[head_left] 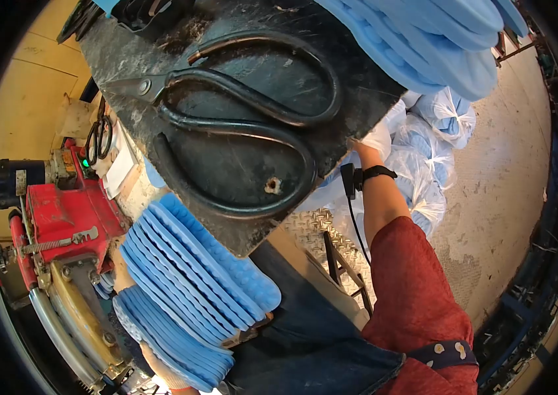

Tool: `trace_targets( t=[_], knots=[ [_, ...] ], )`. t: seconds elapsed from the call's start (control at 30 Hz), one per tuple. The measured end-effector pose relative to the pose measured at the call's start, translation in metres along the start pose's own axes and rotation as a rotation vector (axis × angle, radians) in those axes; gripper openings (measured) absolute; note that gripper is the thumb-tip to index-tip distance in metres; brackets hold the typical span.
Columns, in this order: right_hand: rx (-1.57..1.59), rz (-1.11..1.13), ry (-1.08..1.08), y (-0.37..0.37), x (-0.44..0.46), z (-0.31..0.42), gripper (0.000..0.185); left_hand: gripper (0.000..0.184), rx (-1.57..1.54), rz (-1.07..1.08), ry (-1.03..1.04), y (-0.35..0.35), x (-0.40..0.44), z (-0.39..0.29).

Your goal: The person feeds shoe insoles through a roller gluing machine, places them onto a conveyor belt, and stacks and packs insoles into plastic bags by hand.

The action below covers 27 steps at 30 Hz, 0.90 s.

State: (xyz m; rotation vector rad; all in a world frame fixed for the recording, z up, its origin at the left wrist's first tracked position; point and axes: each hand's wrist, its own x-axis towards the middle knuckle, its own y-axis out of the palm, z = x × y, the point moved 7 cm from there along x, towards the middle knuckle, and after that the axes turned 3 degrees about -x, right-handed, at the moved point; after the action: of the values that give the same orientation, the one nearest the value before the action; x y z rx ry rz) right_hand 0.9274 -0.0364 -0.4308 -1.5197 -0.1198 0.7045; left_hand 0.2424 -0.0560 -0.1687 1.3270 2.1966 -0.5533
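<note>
Two side-by-side bundles of blue foam insoles, an upper one point(190, 263) and a lower one point(167, 336), lie tilted at lower left. My left hand point(159, 370), in a pale glove, grips the lower bundle from its outer side; its fingers are partly hidden behind the insoles. My right arm, in a red sleeve with a black wrist strap point(379, 172), reaches past the edge of a dark board point(226, 155). My right hand is mostly hidden there, close to white plastic bags. Large black-handled scissors point(246, 118) lie on the board, above the insoles.
A red machine point(71, 217) with a metal roller stands at left, with smaller scissors point(99, 138) near it. More blue insoles point(437, 39) are piled at upper right. Clear bags of blue pieces point(424, 158) sit on the floor. A metal-framed step point(341, 263) stands below the board.
</note>
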Motion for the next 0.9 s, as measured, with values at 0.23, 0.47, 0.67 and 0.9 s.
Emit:
trace_targets(
  t=[0.23,0.47,0.67,0.9],
  knots=[
    [0.207,-0.092,0.085,-0.009,-0.009,-0.022,0.05,0.087,0.035,-0.025,0.038,-0.006,0.005,0.0],
    [0.225,-0.07,0.054,-0.044,-0.035,0.003,0.051,0.088,0.025,0.031,0.047,-0.011,0.014,0.001],
    [0.415,-0.09,-0.005,-0.044,-0.036,0.004,0.05,0.085,0.071,-0.011,0.079,-0.01,0.01,-0.004],
    [0.408,-0.309,-0.177,0.017,-0.011,0.013,0.044,0.085,0.05,-0.035,0.072,-0.01,0.009,-0.002]
  ],
)
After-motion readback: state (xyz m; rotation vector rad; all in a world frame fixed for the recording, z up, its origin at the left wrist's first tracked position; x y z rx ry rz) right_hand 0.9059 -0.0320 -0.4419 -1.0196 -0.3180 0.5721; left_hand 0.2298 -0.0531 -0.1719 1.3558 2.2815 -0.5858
